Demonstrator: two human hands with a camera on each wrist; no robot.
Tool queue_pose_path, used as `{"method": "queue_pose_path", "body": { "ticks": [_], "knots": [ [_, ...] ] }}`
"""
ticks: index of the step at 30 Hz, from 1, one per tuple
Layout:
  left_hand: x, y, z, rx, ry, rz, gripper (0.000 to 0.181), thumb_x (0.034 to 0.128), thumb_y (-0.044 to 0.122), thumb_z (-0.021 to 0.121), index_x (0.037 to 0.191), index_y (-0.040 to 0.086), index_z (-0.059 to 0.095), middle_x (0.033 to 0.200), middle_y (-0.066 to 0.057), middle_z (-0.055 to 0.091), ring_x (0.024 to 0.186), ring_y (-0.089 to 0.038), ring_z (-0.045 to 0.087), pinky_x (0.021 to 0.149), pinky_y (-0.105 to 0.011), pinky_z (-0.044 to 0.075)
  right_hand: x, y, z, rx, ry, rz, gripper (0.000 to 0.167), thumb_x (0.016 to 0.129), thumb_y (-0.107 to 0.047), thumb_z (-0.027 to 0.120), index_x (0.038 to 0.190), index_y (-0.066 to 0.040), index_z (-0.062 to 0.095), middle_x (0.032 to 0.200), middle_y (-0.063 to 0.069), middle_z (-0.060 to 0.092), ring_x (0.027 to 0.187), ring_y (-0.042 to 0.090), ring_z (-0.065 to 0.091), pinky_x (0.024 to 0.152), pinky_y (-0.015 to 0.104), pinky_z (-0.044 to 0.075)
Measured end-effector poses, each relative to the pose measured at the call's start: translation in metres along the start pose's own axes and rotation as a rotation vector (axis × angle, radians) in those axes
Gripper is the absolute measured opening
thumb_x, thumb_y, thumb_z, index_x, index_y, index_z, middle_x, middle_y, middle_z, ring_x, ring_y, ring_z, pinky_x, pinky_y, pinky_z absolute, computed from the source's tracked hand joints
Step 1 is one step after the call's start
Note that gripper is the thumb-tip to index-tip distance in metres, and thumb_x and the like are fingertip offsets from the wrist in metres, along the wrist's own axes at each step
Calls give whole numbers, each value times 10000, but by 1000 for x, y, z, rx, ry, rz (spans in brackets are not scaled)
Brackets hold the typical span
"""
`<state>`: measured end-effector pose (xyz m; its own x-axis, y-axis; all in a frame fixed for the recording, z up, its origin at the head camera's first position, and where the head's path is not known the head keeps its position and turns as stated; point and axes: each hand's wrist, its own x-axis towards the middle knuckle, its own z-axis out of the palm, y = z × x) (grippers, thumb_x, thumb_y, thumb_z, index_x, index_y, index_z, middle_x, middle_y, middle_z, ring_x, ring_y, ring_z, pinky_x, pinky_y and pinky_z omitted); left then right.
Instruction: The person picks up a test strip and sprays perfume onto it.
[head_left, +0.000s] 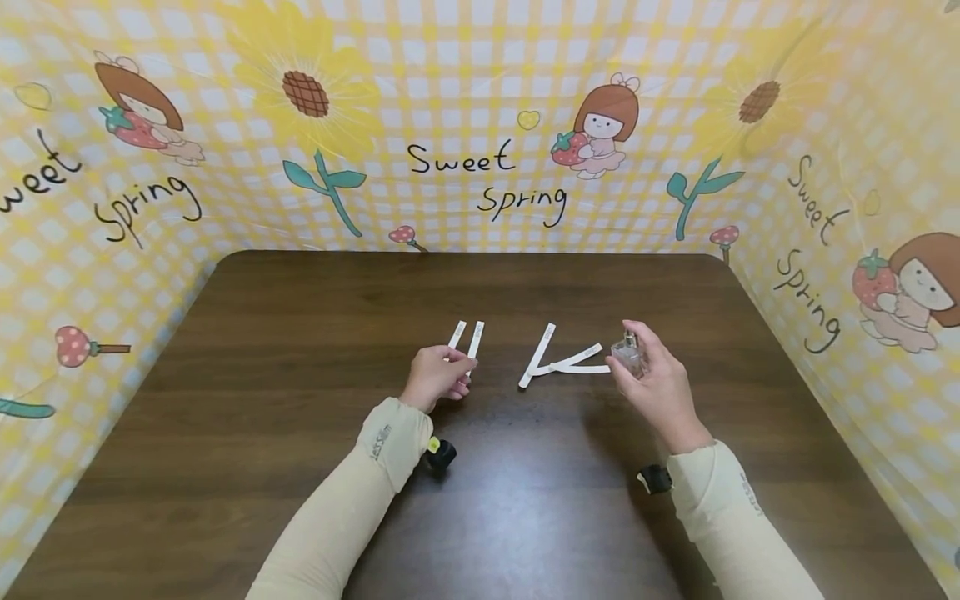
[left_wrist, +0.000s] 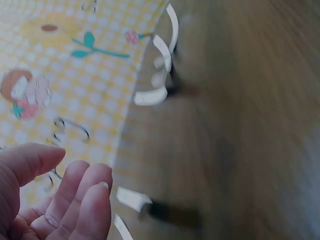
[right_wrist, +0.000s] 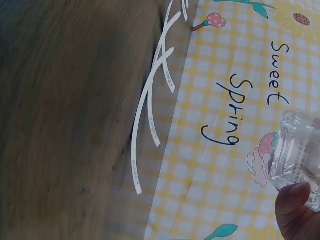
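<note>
My right hand [head_left: 662,390] holds a small clear glass perfume bottle [head_left: 627,358] above the table, thumb on one side and fingers on the other. In the right wrist view the thumb presses the faceted glass bottle [right_wrist: 299,152]. My left hand [head_left: 437,375] hovers at two white paper strips [head_left: 477,337], partly covering them. The left wrist view shows its fingers [left_wrist: 95,210] loosely bent, thumb apart, with nothing between them. Three more paper strips [head_left: 546,342] lie overlapping between the hands; in the right wrist view these strips [right_wrist: 136,150] look curved and bear small print.
The brown wooden table [head_left: 480,500] extends around both hands. A yellow checked cloth [head_left: 450,75] with printed flowers and figures rises behind it and along both sides. Black wrist cameras [head_left: 441,456] sit beneath both wrists.
</note>
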<state>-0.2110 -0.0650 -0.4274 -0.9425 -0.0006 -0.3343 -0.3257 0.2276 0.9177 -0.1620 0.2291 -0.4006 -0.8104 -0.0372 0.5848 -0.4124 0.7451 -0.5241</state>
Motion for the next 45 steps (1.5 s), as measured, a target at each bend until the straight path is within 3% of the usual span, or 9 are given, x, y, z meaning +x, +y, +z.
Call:
{"method": "queue_pose_path", "body": {
  "ticks": [6,11,16,24,34,45],
  "knots": [
    [-1,12,16,104,-80,67,178,842,93,697,937,-42,629,681,-156,655,439,-104,563,463,-267,551,-6,7,-7,-13,20,32,585,733,8,784,1246,-52,507,887,236,639,698,361,611,583,507,506],
    [4,14,31,147,-181,16,138,855,47,666,931,-61,626,607,-92,609,420,-88,536,403,-194,493,-11,14,-16,-29,35,48,570,745,10,771,1249,-42,510,893,246,639,686,366,601,575,515,495],
    [13,12,44,278,-283,-46,105,862,50,636,859,-55,645,547,-58,574,407,-100,532,391,-187,476,-15,20,-24,-34,29,104,559,760,-11,761,1256,-54,510,880,250,633,698,379,599,601,524,495],
    [28,9,57,369,-311,-93,218,851,90,604,655,-6,612,491,-58,577,359,-92,517,356,-187,462,-22,28,-28,-32,29,162,561,766,-33,759,1265,-54,502,905,265,630,710,400,596,608,538,489],
    [36,6,64,363,-310,-138,243,835,99,615,608,14,593,475,-58,564,344,-103,507,327,-185,431,-28,34,-31,-32,-9,209,559,792,-33,737,1287,-54,478,941,292,620,724,420,606,623,581,507],
    [44,3,68,369,-360,-147,224,842,102,613,634,19,612,497,-56,579,363,-89,525,358,-178,460,-26,38,-29,-35,-29,243,547,811,-52,730,1298,-66,480,955,289,634,744,412,617,643,580,504]
  ]
}}
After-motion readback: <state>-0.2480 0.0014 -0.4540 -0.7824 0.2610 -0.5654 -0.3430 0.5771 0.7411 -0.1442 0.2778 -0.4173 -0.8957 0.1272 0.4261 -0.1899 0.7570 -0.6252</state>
